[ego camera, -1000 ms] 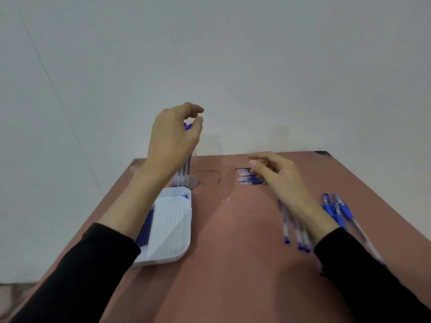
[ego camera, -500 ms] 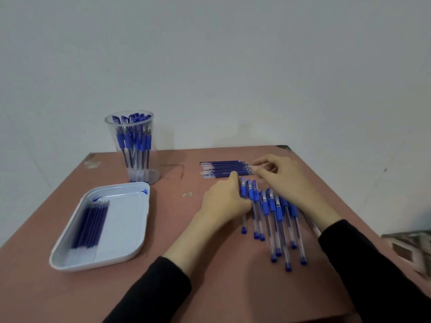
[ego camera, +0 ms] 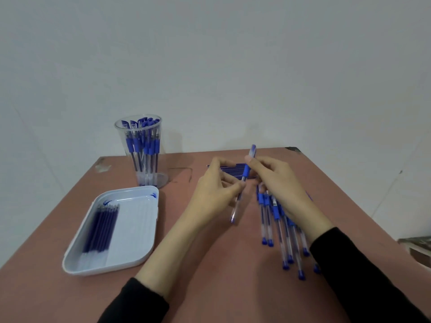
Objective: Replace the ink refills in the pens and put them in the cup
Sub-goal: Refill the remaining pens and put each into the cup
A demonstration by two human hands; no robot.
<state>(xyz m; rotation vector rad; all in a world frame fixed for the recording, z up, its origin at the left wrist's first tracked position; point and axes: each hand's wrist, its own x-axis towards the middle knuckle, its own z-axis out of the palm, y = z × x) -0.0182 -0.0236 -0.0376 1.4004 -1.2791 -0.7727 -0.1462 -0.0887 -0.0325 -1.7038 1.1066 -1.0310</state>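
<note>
Both hands hold one blue-capped pen [ego camera: 245, 173] lifted above the table, cap end pointing up. My left hand [ego camera: 215, 194] pinches its clear barrel in the middle, and my right hand [ego camera: 277, 183] pinches it just below the cap. A row of several blue pens [ego camera: 283, 229] lies on the table under my right hand and wrist. A bundle of new blue refills [ego camera: 234, 170] lies behind the hands, partly hidden. The clear cup [ego camera: 141, 149] at the back left holds several pens upright.
A white tray [ego camera: 140, 229] at the left holds several dark blue refills [ego camera: 100, 226] along its left side. The brown table [ego camera: 210, 287] ends at a white wall behind. The table's right edge runs close beside the pen row.
My left hand came away from the cup to the pen row, and both hands have lifted one pen off the table. The camera has tilted down.
</note>
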